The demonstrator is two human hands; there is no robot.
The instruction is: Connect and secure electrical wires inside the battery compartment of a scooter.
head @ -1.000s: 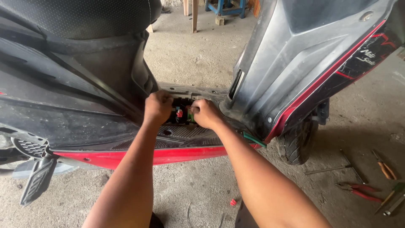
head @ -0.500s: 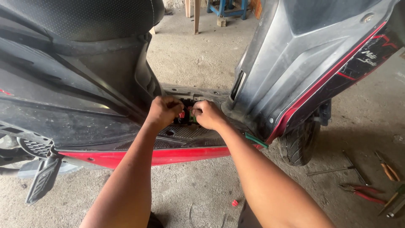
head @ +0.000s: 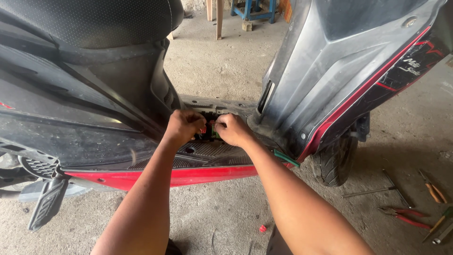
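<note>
My left hand [head: 183,127] is curled at the left of the open recess in the black ribbed plastic scooter floorboard [head: 207,153], pinching small red and green connectors [head: 210,130]; my right hand [head: 232,130] grips them opposite; judged midway, cover off, wiring unfinished.

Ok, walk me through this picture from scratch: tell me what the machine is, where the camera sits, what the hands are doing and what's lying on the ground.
The camera is worn on the person's head and looks down, so both bare arms reach away from you. The machine is a black and red scooter, seen from its side: seat on the left, front panel and front tyre on the right. The left hand and right hand meet at an opening in the footboard, fingers on small red and green parts, probably connectors; what each holds is too hidden to tell. On the concrete floor at right lie a T-handled wrench, red-handled pliers and orange-handled pliers.
</note>
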